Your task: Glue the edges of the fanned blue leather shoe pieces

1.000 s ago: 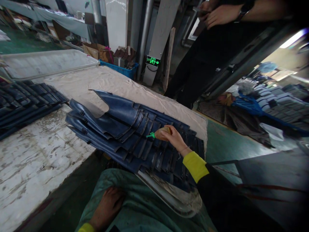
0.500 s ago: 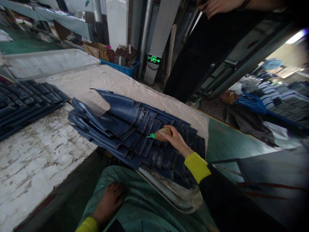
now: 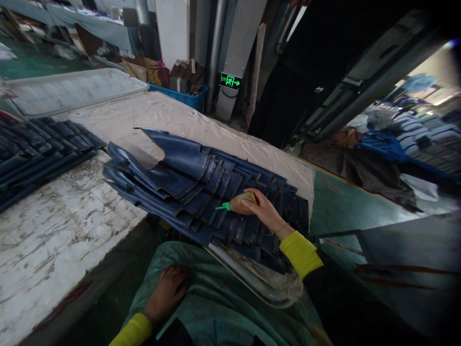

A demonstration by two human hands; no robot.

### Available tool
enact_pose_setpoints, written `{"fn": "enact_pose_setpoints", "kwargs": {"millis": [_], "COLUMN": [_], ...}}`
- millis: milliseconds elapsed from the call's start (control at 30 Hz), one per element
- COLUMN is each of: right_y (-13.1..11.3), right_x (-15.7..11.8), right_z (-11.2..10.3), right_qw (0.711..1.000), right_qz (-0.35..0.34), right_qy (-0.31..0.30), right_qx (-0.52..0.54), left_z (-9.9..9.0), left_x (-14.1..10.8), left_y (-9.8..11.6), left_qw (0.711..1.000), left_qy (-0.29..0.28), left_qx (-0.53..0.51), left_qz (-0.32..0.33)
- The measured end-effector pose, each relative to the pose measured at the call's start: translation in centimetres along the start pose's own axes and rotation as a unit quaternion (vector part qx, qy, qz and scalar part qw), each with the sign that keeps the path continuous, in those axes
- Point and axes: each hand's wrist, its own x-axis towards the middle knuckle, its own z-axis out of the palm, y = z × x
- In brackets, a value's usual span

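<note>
My right hand [image 3: 266,212] is closed around a brownish squeeze bottle [image 3: 239,204]. Its green nozzle points left, just over the overlapping rows of dark blue leather-like pieces [image 3: 185,166]. These pieces lie fanned out in a stack, with dark edges and shiny wet-looking strips across some of them. At the left end, the top piece curls up with a curved cut-out. My left hand [image 3: 166,294] lies on the green apron [image 3: 212,288] over my lap, holding nothing, its fingers loosely extended.
More dark blue pieces [image 3: 39,149] lie on the stained white table [image 3: 72,230] at left. A white tray [image 3: 77,91] stands behind. A blue crate [image 3: 192,98] sits past the cloth-covered surface [image 3: 162,113]. A person in dark clothes [image 3: 284,81] stands opposite.
The bottle's nozzle has shifted slightly left and down across the blue pieces, with my right hand still holding it. The standing person's hands have mostly left the view. My left hand stays on my lap.
</note>
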Motion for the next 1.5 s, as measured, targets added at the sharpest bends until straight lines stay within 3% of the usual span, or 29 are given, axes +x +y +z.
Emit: {"fn": "enact_pose_setpoints", "kwargs": {"millis": [267,467,900,1067,1500], "right_y": [-2.0,-2.0,-3.0,-3.4,-3.5], "right_x": [-2.7,-2.9,-5.0,-5.0,-5.4], "right_z": [0.0,0.4,1.6,1.5,1.8], "right_qw": [0.998,0.999,0.997,0.996,0.995], "right_qz": [-0.012,-0.027,-0.041,-0.013,-0.094], "right_qy": [-0.058,-0.021,-0.053,-0.005,-0.03], "right_qx": [0.022,0.009,0.04,0.088,-0.034], "left_z": [0.3,0.3,0.0,-0.2,-0.4], "left_x": [0.0,-0.1,-0.1,-0.1,-0.1], "left_y": [-0.2,-0.3,0.1,0.3,0.4], "left_qw": [1.0,1.0,1.0,1.0,1.0], "left_qy": [0.014,0.018,0.007,0.013,0.007], "left_qx": [0.005,0.007,0.003,0.001,-0.012], "left_qz": [-0.003,0.005,-0.003,-0.005,-0.013]}}
